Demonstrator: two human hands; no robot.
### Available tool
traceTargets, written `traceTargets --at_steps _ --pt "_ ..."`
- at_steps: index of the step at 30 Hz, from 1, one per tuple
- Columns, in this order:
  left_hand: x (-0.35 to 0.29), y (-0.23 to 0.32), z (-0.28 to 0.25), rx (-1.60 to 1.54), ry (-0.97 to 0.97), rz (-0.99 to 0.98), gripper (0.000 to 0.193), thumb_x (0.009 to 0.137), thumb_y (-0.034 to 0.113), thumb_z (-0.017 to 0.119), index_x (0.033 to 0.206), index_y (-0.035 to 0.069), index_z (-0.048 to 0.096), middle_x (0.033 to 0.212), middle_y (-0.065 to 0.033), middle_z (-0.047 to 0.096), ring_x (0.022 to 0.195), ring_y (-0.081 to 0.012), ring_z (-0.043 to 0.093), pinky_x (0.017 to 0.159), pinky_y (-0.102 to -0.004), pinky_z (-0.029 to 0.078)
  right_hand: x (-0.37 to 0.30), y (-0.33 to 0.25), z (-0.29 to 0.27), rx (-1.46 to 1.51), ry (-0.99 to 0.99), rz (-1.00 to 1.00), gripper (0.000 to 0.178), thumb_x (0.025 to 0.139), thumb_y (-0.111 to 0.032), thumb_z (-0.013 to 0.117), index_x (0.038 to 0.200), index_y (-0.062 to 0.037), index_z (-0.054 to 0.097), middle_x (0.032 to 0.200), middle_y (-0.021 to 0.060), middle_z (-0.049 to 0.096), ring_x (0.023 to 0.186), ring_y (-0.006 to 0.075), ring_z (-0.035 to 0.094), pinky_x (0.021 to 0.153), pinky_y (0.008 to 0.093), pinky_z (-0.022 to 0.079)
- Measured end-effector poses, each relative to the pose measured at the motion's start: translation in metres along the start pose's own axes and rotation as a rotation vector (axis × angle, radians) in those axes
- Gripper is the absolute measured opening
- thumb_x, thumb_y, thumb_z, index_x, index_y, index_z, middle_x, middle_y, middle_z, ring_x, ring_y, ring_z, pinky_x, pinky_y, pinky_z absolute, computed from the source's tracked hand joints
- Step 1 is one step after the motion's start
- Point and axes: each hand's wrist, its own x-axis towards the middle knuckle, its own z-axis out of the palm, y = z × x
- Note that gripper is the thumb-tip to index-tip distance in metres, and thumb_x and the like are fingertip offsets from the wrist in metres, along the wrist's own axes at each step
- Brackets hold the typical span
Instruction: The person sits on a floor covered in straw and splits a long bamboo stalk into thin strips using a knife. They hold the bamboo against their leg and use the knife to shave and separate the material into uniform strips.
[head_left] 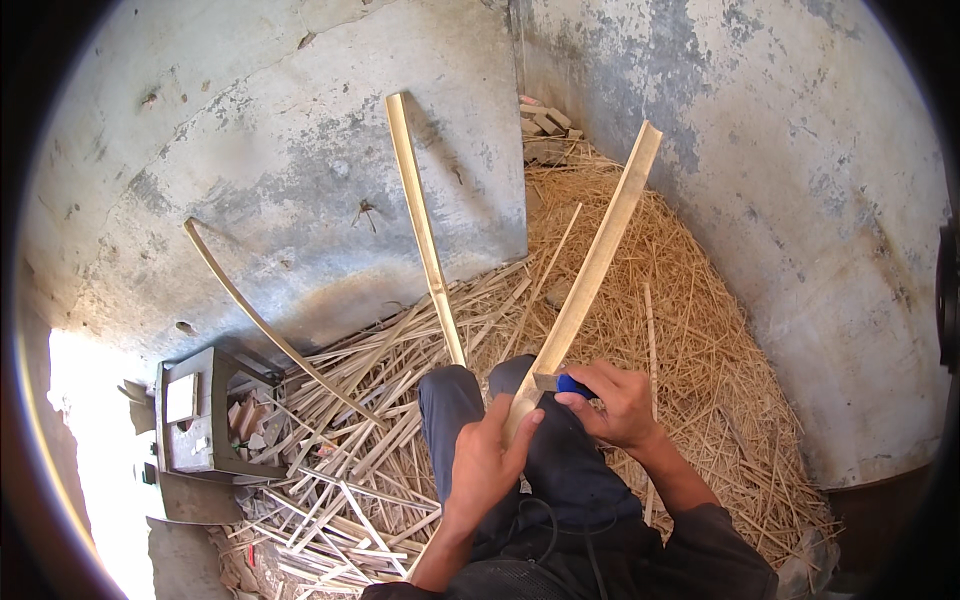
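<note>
My left hand (490, 455) grips the lower end of a long split bamboo slat (598, 262) that slants up to the right toward the wall. My right hand (618, 402) holds a knife with a blue handle (570, 384); its blade lies against the slat just above my left thumb. Both hands work over my knees in dark trousers (560, 470).
Two more bamboo strips lean on the grey wall: a straight one (423, 225) and a curved thin one (262, 320). Split slats lie heaped on the floor (350, 470), and fine shavings (690, 330) fill the corner. A small wooden stool (195, 420) stands at left, bricks (545, 122) at the back.
</note>
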Motion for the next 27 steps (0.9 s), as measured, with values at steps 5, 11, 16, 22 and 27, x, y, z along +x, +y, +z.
traceTargets --at_steps 5,11,16,22,27 --pt "-0.002 0.000 0.001 -0.010 0.020 -0.035 0.030 0.104 0.021 0.075 0.092 -0.001 0.059 0.066 -0.0169 0.062 0.054 -0.0209 0.061 0.054 -0.0362 0.043 0.001 -0.001 0.002 -0.011 0.024 -0.004 0.032 0.098 -0.039 0.080 0.107 -0.0079 0.078 0.081 0.0067 0.071 0.061 0.0258 0.070 0.053 0.0370 0.053" --pt "-0.004 -0.003 0.001 -0.044 0.012 -0.072 0.030 0.104 0.021 0.075 0.092 -0.001 0.060 0.065 -0.0153 0.062 0.054 -0.0163 0.057 0.053 -0.0352 0.042 0.004 -0.003 0.001 -0.038 0.027 -0.003 0.032 0.097 -0.040 0.080 0.104 -0.0088 0.079 0.078 0.0058 0.070 0.059 0.0254 0.069 0.051 0.0371 0.052" --pt "-0.009 -0.009 0.000 -0.035 0.009 -0.084 0.028 0.104 0.020 0.075 0.094 -0.002 0.061 0.065 -0.0146 0.062 0.056 -0.0151 0.057 0.054 -0.0352 0.043 0.006 0.010 0.001 -0.044 0.122 0.017 0.031 0.096 -0.040 0.081 0.102 -0.0095 0.080 0.079 0.0056 0.072 0.059 0.0246 0.069 0.052 0.0368 0.053" --pt "-0.014 -0.009 -0.002 -0.047 0.008 -0.109 0.028 0.105 0.022 0.073 0.095 -0.001 0.062 0.066 -0.0181 0.063 0.057 -0.0266 0.061 0.055 -0.0391 0.045 0.012 0.008 -0.004 -0.099 0.069 -0.019 0.031 0.096 -0.040 0.081 0.103 -0.0105 0.081 0.081 0.0051 0.075 0.061 0.0243 0.071 0.053 0.0358 0.054" --pt "-0.015 -0.013 -0.009 0.043 -0.017 -0.092 0.031 0.106 0.025 0.072 0.095 0.000 0.059 0.068 -0.0238 0.065 0.063 -0.0462 0.067 0.055 -0.0460 0.048 0.012 0.021 0.003 -0.086 0.098 -0.014 0.031 0.096 -0.041 0.081 0.103 -0.0102 0.081 0.084 0.0055 0.077 0.063 0.0247 0.072 0.054 0.0355 0.055"
